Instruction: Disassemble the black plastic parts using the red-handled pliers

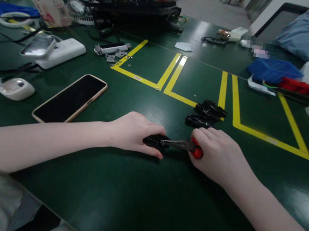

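Observation:
My left hand (136, 132) is closed around a small black plastic part (154, 141), with thumb and fingers on either side of it. In my right hand (216, 154) I grip long-nose pliers (181, 144) by their red handles. The pliers point left, and their tips touch the black part; whether the jaws bite on it I cannot tell. Just beyond my right hand lie several similar black parts (207, 111), partly over a yellow tape line.
A phone (70, 98) and a white mouse-like device (16, 89) lie left. Yellow tape frames (184, 98) mark the green table. A long black assembly (131, 8) stands at the back left, a blue bin (274, 71) at the right. Another person's sleeve (307, 31) shows far right.

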`<state>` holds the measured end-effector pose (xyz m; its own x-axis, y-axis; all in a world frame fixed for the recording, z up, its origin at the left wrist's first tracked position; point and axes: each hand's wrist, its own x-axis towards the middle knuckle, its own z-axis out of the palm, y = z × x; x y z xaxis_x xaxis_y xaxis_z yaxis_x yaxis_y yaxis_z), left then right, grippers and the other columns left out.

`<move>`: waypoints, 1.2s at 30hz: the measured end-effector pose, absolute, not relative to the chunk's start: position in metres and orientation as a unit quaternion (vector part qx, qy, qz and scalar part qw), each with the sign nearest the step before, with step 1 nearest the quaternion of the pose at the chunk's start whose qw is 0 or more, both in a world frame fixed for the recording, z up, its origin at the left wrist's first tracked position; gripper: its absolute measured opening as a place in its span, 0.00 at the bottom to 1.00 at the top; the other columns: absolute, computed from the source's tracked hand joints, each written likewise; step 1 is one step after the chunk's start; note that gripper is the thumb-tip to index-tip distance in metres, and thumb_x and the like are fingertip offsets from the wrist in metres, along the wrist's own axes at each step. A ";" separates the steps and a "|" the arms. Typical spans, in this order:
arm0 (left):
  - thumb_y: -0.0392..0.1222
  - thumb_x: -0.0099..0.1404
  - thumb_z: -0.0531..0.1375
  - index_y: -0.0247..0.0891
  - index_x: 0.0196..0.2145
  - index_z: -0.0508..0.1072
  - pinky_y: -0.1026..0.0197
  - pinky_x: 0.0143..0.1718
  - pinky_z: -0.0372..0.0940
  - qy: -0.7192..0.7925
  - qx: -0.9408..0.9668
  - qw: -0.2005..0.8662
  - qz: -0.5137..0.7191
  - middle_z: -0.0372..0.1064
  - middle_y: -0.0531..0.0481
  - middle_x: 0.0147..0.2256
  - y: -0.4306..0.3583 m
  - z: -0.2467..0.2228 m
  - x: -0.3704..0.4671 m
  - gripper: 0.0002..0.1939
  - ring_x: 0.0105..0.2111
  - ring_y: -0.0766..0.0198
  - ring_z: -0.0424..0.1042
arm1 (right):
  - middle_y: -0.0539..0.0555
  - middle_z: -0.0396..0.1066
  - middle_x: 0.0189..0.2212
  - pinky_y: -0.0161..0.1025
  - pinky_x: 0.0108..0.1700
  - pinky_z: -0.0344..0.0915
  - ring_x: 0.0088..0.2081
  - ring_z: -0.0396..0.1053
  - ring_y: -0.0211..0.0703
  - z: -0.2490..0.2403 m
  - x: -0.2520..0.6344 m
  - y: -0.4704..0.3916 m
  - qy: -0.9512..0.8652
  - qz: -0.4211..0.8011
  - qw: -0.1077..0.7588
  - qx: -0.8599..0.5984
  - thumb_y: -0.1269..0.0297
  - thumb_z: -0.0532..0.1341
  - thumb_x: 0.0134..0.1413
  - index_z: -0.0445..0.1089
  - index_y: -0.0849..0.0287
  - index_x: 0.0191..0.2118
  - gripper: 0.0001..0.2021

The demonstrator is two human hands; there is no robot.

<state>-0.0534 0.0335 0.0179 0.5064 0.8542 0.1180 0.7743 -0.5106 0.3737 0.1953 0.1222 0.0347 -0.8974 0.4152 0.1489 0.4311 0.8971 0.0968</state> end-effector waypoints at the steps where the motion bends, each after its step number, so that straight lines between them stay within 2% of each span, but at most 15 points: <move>1: 0.62 0.68 0.64 0.38 0.50 0.75 0.65 0.28 0.57 0.472 0.857 0.138 0.152 0.77 0.51 0.34 0.033 0.018 -0.054 0.25 0.29 0.63 0.73 | 0.56 0.72 0.29 0.40 0.32 0.62 0.28 0.66 0.43 0.035 0.195 0.123 -0.972 -0.061 0.062 -0.219 0.72 0.60 0.53 0.66 0.58 0.30 0.03; 6: 0.62 0.70 0.63 0.39 0.54 0.76 0.62 0.32 0.60 0.445 0.873 0.081 0.180 0.76 0.49 0.38 0.032 0.017 -0.055 0.27 0.30 0.63 0.72 | 0.56 0.72 0.28 0.40 0.32 0.63 0.29 0.66 0.44 0.035 0.196 0.128 -0.977 -0.056 0.051 -0.198 0.69 0.61 0.52 0.64 0.57 0.29 0.04; 9: 0.62 0.69 0.63 0.39 0.56 0.76 0.60 0.35 0.63 0.436 0.879 0.056 0.183 0.72 0.44 0.45 0.033 0.017 -0.057 0.28 0.37 0.60 0.72 | 0.56 0.72 0.28 0.41 0.33 0.63 0.29 0.67 0.45 0.035 0.197 0.130 -0.979 -0.071 0.056 -0.182 0.69 0.61 0.53 0.65 0.57 0.30 0.04; 12: 0.59 0.70 0.63 0.40 0.60 0.74 0.58 0.40 0.66 0.432 0.882 0.070 0.176 0.69 0.41 0.50 0.034 0.017 -0.058 0.28 0.44 0.55 0.71 | 0.56 0.72 0.29 0.42 0.33 0.63 0.29 0.68 0.46 0.035 0.199 0.131 -0.980 -0.081 0.062 -0.171 0.69 0.61 0.52 0.65 0.57 0.30 0.04; 17: 0.53 0.71 0.61 0.41 0.64 0.70 0.54 0.48 0.66 0.441 0.877 0.102 0.163 0.68 0.41 0.53 0.032 0.019 -0.058 0.27 0.48 0.54 0.69 | 0.58 0.74 0.31 0.43 0.34 0.65 0.31 0.70 0.48 0.034 0.200 0.134 -0.981 -0.063 0.073 -0.169 0.67 0.60 0.54 0.66 0.58 0.32 0.02; 23: 0.46 0.68 0.58 0.31 0.71 0.53 0.49 0.61 0.60 0.459 0.863 0.144 0.156 0.66 0.38 0.60 0.031 0.023 -0.057 0.38 0.58 0.50 0.65 | 0.58 0.74 0.33 0.43 0.35 0.66 0.32 0.70 0.47 0.029 0.203 0.138 -0.977 -0.024 0.095 -0.190 0.65 0.60 0.55 0.67 0.58 0.36 0.04; 26: 0.45 0.66 0.57 0.29 0.72 0.49 0.47 0.66 0.54 0.445 0.866 0.157 0.166 0.62 0.36 0.65 0.030 0.022 -0.057 0.42 0.64 0.48 0.61 | 0.59 0.74 0.33 0.43 0.35 0.65 0.33 0.69 0.48 0.027 0.203 0.138 -0.974 -0.054 0.121 -0.183 0.67 0.59 0.55 0.68 0.60 0.39 0.06; 29: 0.51 0.65 0.60 0.30 0.73 0.48 0.44 0.69 0.49 0.449 0.865 0.134 0.181 0.57 0.34 0.68 0.030 0.018 -0.057 0.46 0.67 0.45 0.57 | 0.59 0.74 0.33 0.43 0.36 0.65 0.34 0.69 0.49 0.025 0.203 0.137 -0.971 -0.105 0.135 -0.165 0.71 0.58 0.55 0.69 0.60 0.38 0.05; 32: 0.66 0.62 0.64 0.30 0.74 0.46 0.39 0.68 0.50 0.476 0.852 0.112 0.186 0.53 0.30 0.69 0.030 0.013 -0.055 0.56 0.67 0.38 0.55 | 0.60 0.74 0.34 0.43 0.38 0.66 0.36 0.70 0.50 0.023 0.203 0.137 -0.972 -0.112 0.142 -0.153 0.73 0.58 0.54 0.70 0.61 0.39 0.07; 34: 0.73 0.58 0.64 0.28 0.74 0.44 0.38 0.67 0.51 0.499 0.840 0.103 0.187 0.53 0.28 0.68 0.030 0.011 -0.053 0.63 0.66 0.36 0.56 | 0.60 0.75 0.36 0.44 0.39 0.67 0.37 0.71 0.50 0.022 0.203 0.137 -0.971 -0.106 0.141 -0.160 0.74 0.58 0.55 0.70 0.61 0.40 0.08; 36: 0.76 0.56 0.64 0.26 0.74 0.44 0.38 0.66 0.52 0.518 0.829 0.095 0.188 0.55 0.27 0.66 0.030 0.009 -0.052 0.66 0.65 0.36 0.57 | 0.60 0.76 0.37 0.45 0.40 0.67 0.38 0.71 0.51 0.021 0.203 0.137 -0.971 -0.096 0.135 -0.173 0.74 0.59 0.55 0.71 0.61 0.41 0.08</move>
<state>-0.0516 0.0302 0.0092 0.3929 0.8943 0.2139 0.8231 -0.4458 0.3518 0.2033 0.1368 0.0209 -0.9038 0.3104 0.2945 0.3622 0.9215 0.1401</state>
